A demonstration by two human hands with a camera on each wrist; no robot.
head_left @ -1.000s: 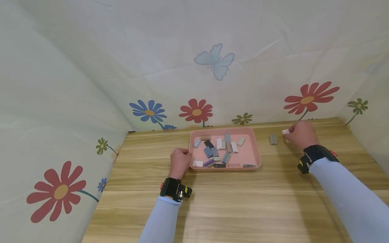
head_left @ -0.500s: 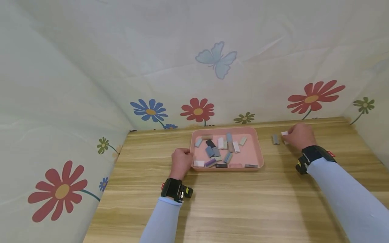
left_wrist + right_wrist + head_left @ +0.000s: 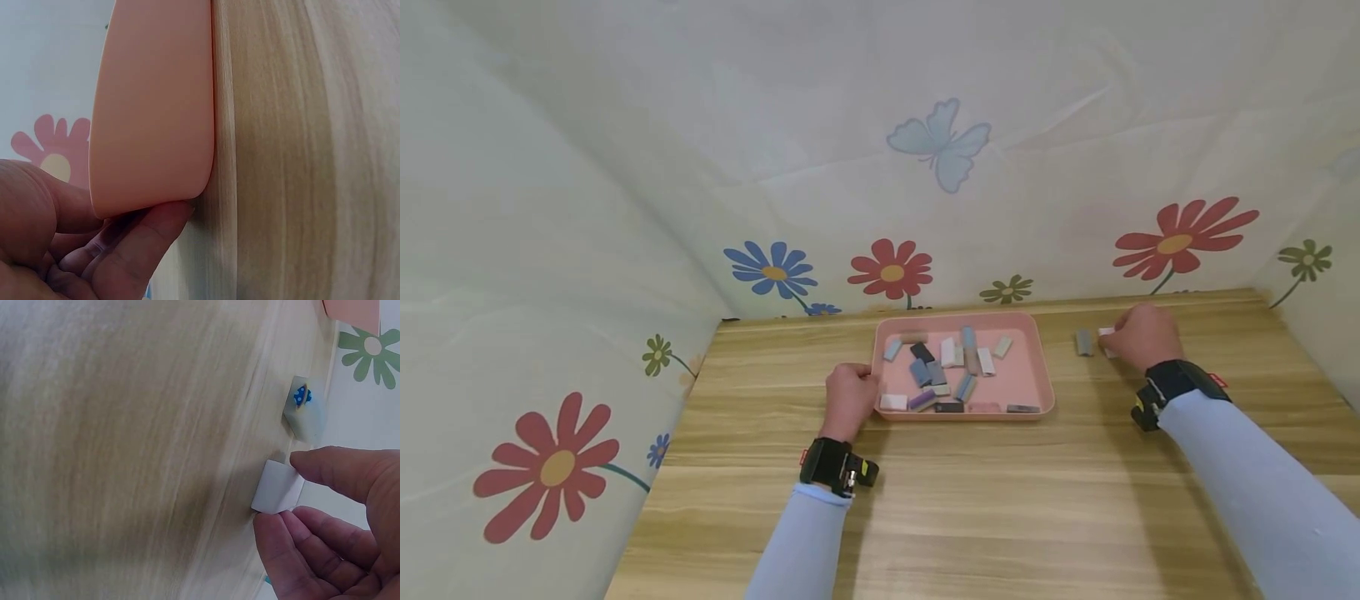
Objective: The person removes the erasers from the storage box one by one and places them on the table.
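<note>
A pink tray on the wooden table holds several small block erasers in white, blue, grey, black and purple. My left hand grips the tray's left side; in the left wrist view its thumb lies at the rim and a finger rests against the outer wall. To the right of the tray my right hand pinches a white eraser between thumb and fingertips, down at the tabletop. Beside it stands a grey-green eraser with a small blue dotted picture on its end, a short gap between the two.
Behind the table's back edge hangs a white cloth printed with flowers and a butterfly, and more of it rises at both sides. Bare wood stretches in front of the tray, between my forearms.
My right hand has shifted the white eraser slightly left, nearer the grey-green one. The left hand keeps its place on the tray. The head view has drifted a little.
</note>
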